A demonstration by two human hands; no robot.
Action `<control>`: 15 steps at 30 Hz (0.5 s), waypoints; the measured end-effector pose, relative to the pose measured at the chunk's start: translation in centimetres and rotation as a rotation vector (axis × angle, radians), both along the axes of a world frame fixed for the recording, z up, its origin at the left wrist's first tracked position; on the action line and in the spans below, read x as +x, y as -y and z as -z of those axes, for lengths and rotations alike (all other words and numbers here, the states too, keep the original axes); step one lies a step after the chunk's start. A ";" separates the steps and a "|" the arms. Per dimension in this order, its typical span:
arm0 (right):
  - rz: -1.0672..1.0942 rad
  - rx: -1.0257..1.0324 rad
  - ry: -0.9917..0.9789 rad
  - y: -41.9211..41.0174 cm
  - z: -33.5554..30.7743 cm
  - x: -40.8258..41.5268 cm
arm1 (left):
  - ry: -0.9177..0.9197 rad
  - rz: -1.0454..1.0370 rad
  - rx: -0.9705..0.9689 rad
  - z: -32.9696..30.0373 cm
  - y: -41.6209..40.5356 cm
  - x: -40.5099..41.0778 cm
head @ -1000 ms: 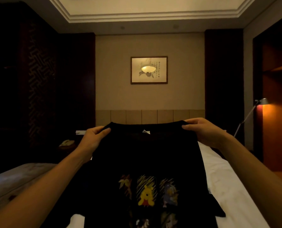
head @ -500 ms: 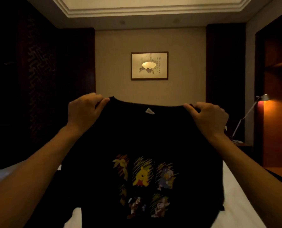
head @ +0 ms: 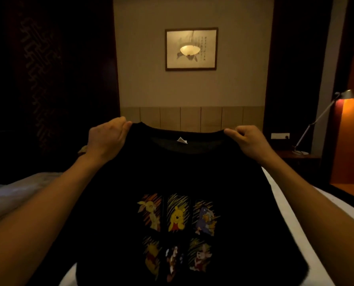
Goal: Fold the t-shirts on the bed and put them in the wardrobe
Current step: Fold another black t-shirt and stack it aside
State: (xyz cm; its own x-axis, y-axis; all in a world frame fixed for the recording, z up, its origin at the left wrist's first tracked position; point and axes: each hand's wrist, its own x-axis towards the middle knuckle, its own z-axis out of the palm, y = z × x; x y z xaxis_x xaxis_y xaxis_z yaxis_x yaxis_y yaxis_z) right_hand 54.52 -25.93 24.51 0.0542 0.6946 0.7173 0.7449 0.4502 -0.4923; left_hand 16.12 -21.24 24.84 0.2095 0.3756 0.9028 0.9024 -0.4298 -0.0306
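Above the bed (head: 308, 213), seen from the head camera, a black t-shirt (head: 184, 174) hangs spread out in front of the person, held up by its two shoulders with the printed front facing the camera. The left hand (head: 107, 141) grips the shirt's left shoulder beside the collar, fingers curled over the top edge and thumb pressed against the fabric. The right hand (head: 247, 141) holds the opposite shoulder the same way, its grip closed tight on the cloth with the knuckles bent. Both forearms reach forward from the lower corners of the frame. A small white label (head: 182, 140) shows inside the neckline, between the two hands. On the chest sits a print (head: 177, 236) of six cartoon panels in two rows, the top middle one yellow. The lower part of the shirt drapes down out of view, so its hem cannot be seen. White bedding shows to the right of the shirt and a dim stretch of it to the left. Behind, a framed picture (head: 191, 48) hangs on the beige wall above a padded headboard (head: 192, 118), and a lit lamp (head: 318, 120) leans over a dark side desk (head: 295, 156) at the right.
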 end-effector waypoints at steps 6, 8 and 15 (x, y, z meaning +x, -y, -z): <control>-0.249 -0.580 -0.238 -3.9 5.7 1.0 | 0.052 -0.030 -0.424 5.8 -5.7 -0.7; -0.304 -0.704 -0.298 -5.4 7.6 1.0 | 0.132 0.056 -0.566 7.9 -8.0 -1.1; -0.241 -0.690 -0.362 -13.1 13.7 0.1 | 0.585 0.293 -0.692 14.8 -14.9 -0.7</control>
